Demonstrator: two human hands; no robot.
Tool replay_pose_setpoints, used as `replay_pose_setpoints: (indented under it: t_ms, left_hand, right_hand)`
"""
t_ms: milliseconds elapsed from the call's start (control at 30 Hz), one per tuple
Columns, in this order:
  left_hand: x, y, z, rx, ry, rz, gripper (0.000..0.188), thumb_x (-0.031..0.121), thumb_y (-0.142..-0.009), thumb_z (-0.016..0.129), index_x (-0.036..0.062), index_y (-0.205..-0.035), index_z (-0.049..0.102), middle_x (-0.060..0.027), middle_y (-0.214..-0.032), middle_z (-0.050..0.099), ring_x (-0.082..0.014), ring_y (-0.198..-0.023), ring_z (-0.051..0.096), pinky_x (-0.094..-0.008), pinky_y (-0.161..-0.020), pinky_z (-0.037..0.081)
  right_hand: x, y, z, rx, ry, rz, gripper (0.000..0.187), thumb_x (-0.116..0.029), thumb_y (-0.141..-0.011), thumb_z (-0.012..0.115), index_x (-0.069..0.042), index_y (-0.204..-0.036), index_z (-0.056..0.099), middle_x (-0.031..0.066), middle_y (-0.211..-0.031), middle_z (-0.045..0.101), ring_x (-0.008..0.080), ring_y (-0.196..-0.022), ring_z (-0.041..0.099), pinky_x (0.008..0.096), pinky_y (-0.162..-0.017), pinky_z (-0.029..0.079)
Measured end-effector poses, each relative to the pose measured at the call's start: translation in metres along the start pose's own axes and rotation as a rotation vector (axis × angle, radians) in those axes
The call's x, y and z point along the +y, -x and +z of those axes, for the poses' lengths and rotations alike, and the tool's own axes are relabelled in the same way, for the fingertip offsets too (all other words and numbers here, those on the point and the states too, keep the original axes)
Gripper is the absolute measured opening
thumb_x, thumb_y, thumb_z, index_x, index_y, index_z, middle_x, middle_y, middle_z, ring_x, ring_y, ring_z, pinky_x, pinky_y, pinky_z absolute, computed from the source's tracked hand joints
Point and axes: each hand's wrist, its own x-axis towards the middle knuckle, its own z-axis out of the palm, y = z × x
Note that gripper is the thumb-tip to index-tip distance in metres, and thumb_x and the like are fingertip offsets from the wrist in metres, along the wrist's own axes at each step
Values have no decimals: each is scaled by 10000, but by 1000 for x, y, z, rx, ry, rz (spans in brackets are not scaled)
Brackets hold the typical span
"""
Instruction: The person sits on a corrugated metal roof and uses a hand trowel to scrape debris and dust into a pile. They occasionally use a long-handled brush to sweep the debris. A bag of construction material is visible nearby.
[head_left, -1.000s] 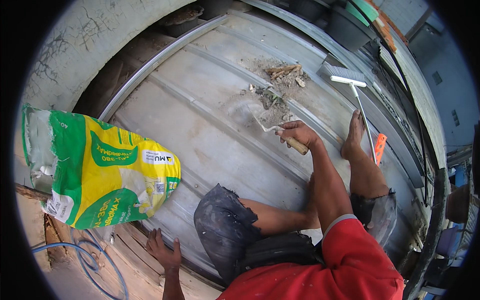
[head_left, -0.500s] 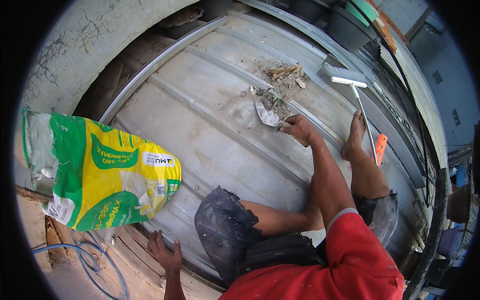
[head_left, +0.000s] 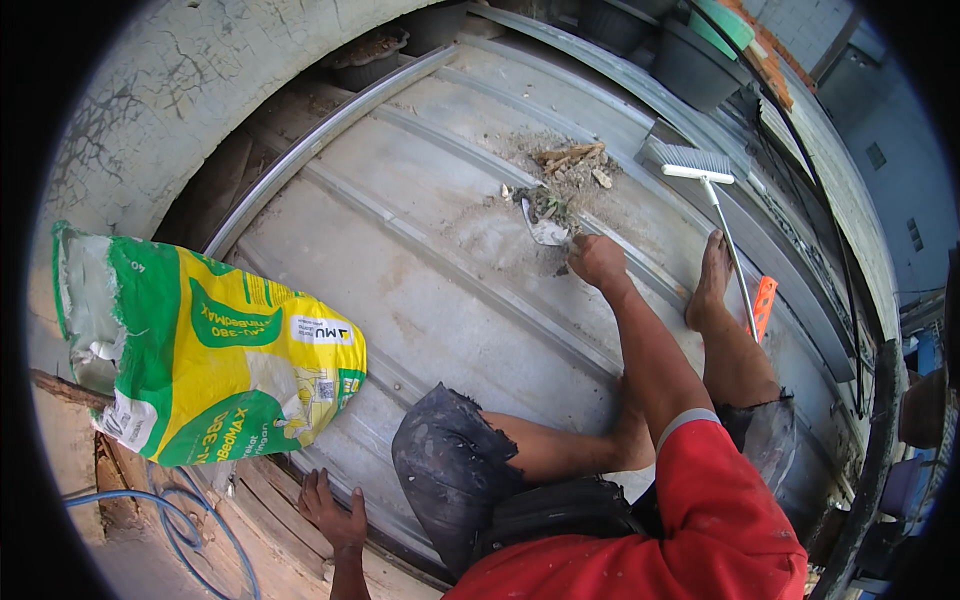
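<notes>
My right hand (head_left: 598, 262) is closed round the handle of a trowel (head_left: 545, 231), and the fingers cover most of that handle. The trowel's pale, dusty blade is tilted against a heap of grey debris (head_left: 572, 190) with bits of wood and rubble in it. This heap lies across the raised ribs of a grey metal sheet roof (head_left: 420, 260). My left hand (head_left: 332, 512) rests with fingers apart on the ledge (head_left: 275, 510) at the roof's near left edge, holding nothing.
A torn green, yellow and white bag (head_left: 230, 350) lies at the left, with a blue hose (head_left: 185, 520) below it. To the right a white broom (head_left: 700, 172) leans beside my foot, next to an orange tool (head_left: 763, 305). Dark pots (head_left: 697, 68) stand at the far right.
The trowel blade has turned from lying flat to a steeper tilt against the debris, and my right hand has rotated with it. My left hand stays on the ledge.
</notes>
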Motion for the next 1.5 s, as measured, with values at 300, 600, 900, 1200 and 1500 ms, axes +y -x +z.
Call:
replay_pose_setpoints:
  t_ms: [300, 600, 900, 1200, 1500]
  left_hand:
    - [0, 1, 0, 36, 16, 20, 761, 359, -842, 799, -26, -1461, 582, -267, -1504, 553, -470, -1452, 453, -636, -1240, 251]
    - [-1, 2, 0, 77, 56, 21, 771, 360, -839, 800, -23, -1469, 573, -275, -1502, 551, -479, -1451, 449, -639, -1235, 256]
    - [0, 2, -7, 89, 84, -9, 787, 341, -797, 830, -28, -1449, 587, -279, -1485, 560, -480, -1439, 461, -623, -1225, 282]
    - [3, 3, -13, 129, 63, -42, 768, 379, -812, 843, -12, -1431, 611, -265, -1469, 576, -461, -1441, 480, -616, -1227, 292]
    - [3, 5, -15, 140, 85, -71, 755, 399, -812, 845, -5, -1413, 630, -262, -1453, 583, -461, -1436, 491, -617, -1225, 305]
  right_hand:
    - [-16, 8, -2, 52, 37, -61, 341, -386, -903, 754, -128, -1120, 797, 177, -1022, 799, 409, -981, 767, 532, -887, 615]
    - [-62, 6, -78, 36, 36, -141, 378, -408, -879, 793, -139, -1144, 816, 188, -1020, 805, 416, -956, 771, 521, -872, 622]
    - [-149, 11, -242, 94, 57, -437, 421, -320, -836, 855, -72, -1176, 837, 222, -1001, 804, 409, -921, 780, 478, -876, 614]
    - [-271, 72, -398, 78, -22, -715, 433, -159, -814, 883, 62, -1178, 807, 178, -998, 822, 242, -855, 763, 374, -876, 598]
    - [-376, 92, -447, 20, -305, -1171, 529, -278, -851, 939, 50, -1238, 789, 148, -976, 806, 162, -854, 757, 293, -835, 620]
